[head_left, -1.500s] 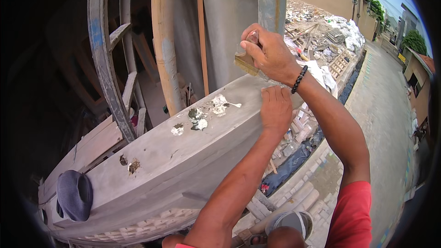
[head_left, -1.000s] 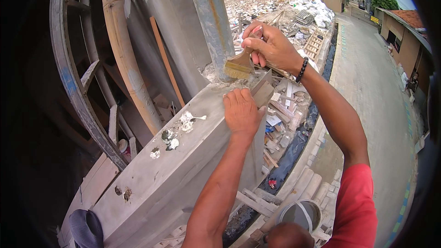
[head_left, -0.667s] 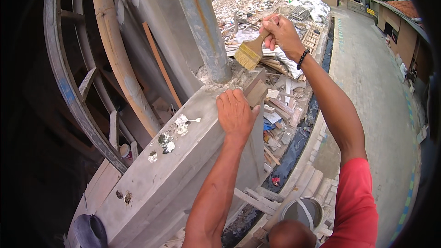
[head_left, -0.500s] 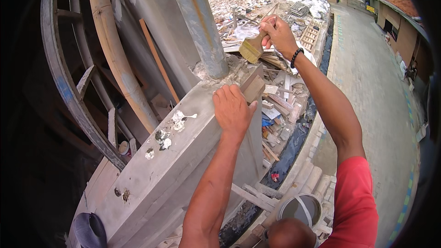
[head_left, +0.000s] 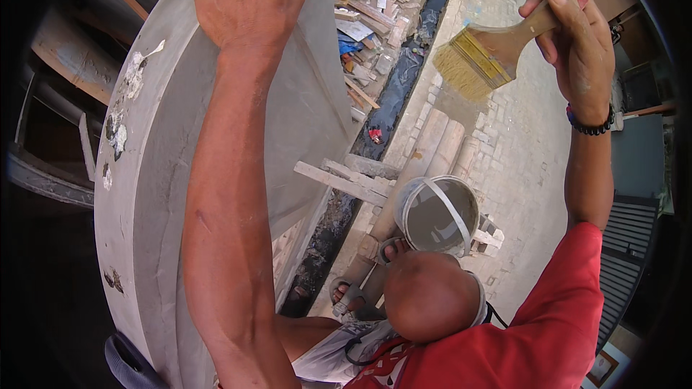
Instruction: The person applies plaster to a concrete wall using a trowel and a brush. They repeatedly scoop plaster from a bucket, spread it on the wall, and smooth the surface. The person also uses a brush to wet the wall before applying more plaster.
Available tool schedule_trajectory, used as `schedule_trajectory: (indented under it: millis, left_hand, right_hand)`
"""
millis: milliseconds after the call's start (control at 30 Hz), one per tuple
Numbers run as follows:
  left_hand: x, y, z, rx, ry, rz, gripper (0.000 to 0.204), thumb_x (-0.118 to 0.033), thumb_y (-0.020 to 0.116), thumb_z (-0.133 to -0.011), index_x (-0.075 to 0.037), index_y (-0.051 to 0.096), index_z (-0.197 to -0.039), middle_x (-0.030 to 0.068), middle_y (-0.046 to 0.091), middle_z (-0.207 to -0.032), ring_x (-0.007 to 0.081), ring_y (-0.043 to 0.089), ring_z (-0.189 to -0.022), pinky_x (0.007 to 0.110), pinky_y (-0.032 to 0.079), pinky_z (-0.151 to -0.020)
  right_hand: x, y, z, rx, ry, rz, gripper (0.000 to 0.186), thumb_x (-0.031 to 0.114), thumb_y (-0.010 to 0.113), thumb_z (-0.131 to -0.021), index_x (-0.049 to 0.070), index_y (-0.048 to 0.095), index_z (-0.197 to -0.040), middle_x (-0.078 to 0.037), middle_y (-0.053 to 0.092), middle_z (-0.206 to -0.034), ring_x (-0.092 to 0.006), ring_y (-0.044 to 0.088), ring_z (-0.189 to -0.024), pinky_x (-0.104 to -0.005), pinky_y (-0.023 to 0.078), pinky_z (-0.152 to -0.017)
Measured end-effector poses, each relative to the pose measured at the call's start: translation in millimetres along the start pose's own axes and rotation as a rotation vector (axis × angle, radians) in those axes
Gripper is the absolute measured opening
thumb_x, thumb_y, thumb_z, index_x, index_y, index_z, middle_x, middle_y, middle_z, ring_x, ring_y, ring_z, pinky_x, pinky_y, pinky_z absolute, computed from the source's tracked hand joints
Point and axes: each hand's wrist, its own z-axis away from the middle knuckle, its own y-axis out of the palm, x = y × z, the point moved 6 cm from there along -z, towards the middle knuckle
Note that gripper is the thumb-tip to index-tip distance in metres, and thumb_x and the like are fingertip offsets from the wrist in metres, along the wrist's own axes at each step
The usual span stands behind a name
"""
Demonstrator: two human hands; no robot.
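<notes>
My left hand (head_left: 249, 3) grips the top edge of the grey concrete ledge (head_left: 122, 144), fingers bent over it, near a short wooden board at the top of the view. My right hand (head_left: 584, 50) holds a wide paintbrush (head_left: 479, 57) by its wooden handle, in the air over the paved ground, bristles pointing left and down. Below the brush stands a bucket (head_left: 440, 220) of grey liquid with a pale strap across it. White and dark patches mark the ledge's top. A dark cap (head_left: 126, 356) lies at its lower left.
Wooden poles (head_left: 432, 144) and planks lie beside my sandalled feet (head_left: 349, 295). A dark drain (head_left: 411, 65) runs alongside, with rubble (head_left: 367, 11) beyond. Paving (head_left: 526, 151) stretches right toward a slatted metal gate (head_left: 627, 245). Bamboo (head_left: 72, 50) and a metal frame stand at left.
The view has tilted down, showing more of the bucket and ground. My right hand has brought the brush away from the rusty pipe to the right. My left hand stays on the ledge.
</notes>
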Motion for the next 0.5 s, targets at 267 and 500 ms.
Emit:
schedule_trajectory:
  millis: [267,500]
  left_hand:
    - [16,13,0,-0.148,0.150,-0.006,0.057,-0.038,0.080,-0.062,-0.001,0.050,-0.093,0.0121,0.053,-0.088,0.0273,0.051,-0.085,0.039,0.039,-0.078]
    - [18,12,-7,-0.092,0.080,0.061,0.060,-0.041,0.083,-0.058,-0.004,0.047,-0.090,0.0099,0.050,-0.088,0.0252,0.048,-0.084,0.037,0.038,-0.076]
  right_hand:
    - [-62,-6,162,0.032,0.533,0.200,0.019,0.021,0.056,-0.089,0.002,0.053,-0.087,-0.004,0.057,-0.067,-0.0029,0.041,-0.044,-0.0192,0.033,-0.040]
    - [-111,22,226,0.194,0.871,0.163,0.015,0.013,0.060,-0.084,-0.001,0.055,-0.082,-0.004,0.056,-0.063,-0.0080,0.053,-0.047,-0.0229,0.043,-0.043]
